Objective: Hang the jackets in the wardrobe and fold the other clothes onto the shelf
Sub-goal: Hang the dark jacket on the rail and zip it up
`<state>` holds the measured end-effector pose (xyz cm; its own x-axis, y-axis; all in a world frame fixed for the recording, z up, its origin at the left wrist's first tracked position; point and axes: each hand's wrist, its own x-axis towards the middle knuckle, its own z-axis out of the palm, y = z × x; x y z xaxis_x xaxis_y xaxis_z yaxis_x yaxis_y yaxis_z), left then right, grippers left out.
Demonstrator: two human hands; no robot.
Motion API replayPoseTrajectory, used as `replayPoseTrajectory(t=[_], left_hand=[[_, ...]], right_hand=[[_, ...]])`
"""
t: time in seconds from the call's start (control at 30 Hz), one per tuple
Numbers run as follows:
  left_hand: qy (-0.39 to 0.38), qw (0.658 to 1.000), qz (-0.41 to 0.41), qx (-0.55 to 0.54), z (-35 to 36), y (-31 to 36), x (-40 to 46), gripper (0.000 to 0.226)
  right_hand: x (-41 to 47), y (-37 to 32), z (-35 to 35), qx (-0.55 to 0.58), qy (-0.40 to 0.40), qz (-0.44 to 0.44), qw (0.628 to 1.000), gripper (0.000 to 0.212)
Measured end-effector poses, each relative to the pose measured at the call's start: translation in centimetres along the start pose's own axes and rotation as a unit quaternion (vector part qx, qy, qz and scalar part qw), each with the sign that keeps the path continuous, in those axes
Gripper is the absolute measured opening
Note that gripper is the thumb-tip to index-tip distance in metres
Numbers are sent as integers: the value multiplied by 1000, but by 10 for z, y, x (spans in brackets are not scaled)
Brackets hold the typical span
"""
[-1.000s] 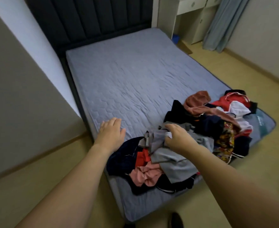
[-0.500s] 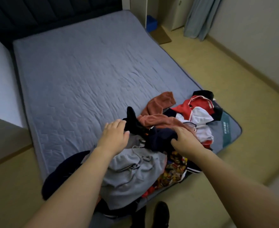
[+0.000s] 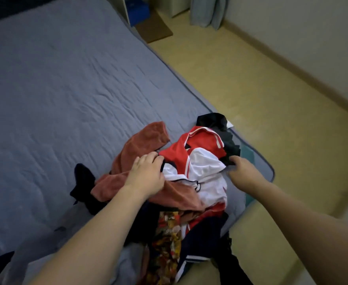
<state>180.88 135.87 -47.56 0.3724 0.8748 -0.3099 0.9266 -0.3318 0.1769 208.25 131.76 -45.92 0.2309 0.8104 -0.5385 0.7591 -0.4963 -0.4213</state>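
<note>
**Red-and-white jacket picked out of the heap**

Red and white nylon marks the garment both hands are on. Starting at the left of the frame, bare grey mattress (image 3: 56, 89) fills the view; the clothes pile (image 3: 169, 202) sits lower centre, near the bed's corner. A rust terry garment (image 3: 140, 145) lies draped on the pile's left side, over something black.

The left hand (image 3: 146, 173), at frame centre, has its fingers curled down onto the edge where the rust cloth meets the red-and-white jacket (image 3: 201, 161); whether it truly pinches the jacket or just presses there, I cannot tell. The right hand (image 3: 241, 171), right of centre, has its fingers bent into the dark fabric at the jacket's right edge and appears to grip it.

The jacket lies crumpled with its striped collar toward the upper right, and its long axis seems to run from there down toward the lower centre, where more red shows beneath the rust cloth.

To lift it cleanly, each hand probably wants a shoulder, drawing upward so the overlapping rust garment slides off.
</note>
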Motion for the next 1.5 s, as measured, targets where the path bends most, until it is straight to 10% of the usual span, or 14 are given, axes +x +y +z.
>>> replayPoseTrajectory(t=[0.33, 0.57, 0.8, 0.93, 1.1, 1.2, 1.33, 1.5], left_hand=[[-144, 982, 49, 110, 142, 135, 230, 102], [-166, 976, 80, 119, 158, 90, 205, 67], [-181, 946, -256, 76, 134, 10, 152, 46], [-200, 926, -321, 9, 123, -4, 166, 41], [-15, 969, -236, -71, 73, 2, 215, 14], [-87, 967, -237, 43, 46, 0, 232, 16], [-250, 853, -138, 436, 54, 15, 225, 45], [-203, 979, -5, -12, 113, 66, 247, 100]], right_hand=[[211, 131, 8, 77, -77, 33, 994, 63], [261, 138, 39, 50, -179, 3, 983, 90], [267, 134, 44, -1, -112, 13, 994, 4], [264, 122, 37, -28, -85, 21, 996, 16], [251, 104, 46, -126, 56, -127, 982, 62], [260, 102, 55, -131, -56, -55, 988, 72], [275, 112, 43, -42, -149, 41, 987, 16], [283, 96, 11, 217, -184, 37, 958, 13]])
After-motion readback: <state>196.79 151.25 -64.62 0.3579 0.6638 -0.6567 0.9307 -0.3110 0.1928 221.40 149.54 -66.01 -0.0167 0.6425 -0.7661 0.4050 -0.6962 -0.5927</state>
